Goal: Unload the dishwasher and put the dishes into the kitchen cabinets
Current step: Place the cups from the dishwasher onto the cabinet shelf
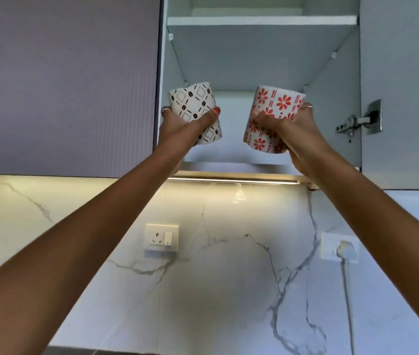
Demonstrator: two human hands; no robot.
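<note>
I look up at an open white wall cabinet (262, 55). My left hand (177, 126) grips a white mug with a black diamond pattern (195, 101), held up in front of the lower shelf opening at its left side. My right hand (288, 129) grips a white mug with red flowers (277, 101) at the same height, toward the right side. Both mugs tilt slightly and are about a hand's width apart. The lower shelf floor (229, 155) behind them looks bare.
The cabinet's door (406, 85) stands open at the right, with a metal hinge (357, 121). A closed grey ribbed door (67, 83) is at the left. An upper shelf (262, 20) spans the cabinet. Below are a light strip (231, 179), a marble backsplash and two sockets (161, 237).
</note>
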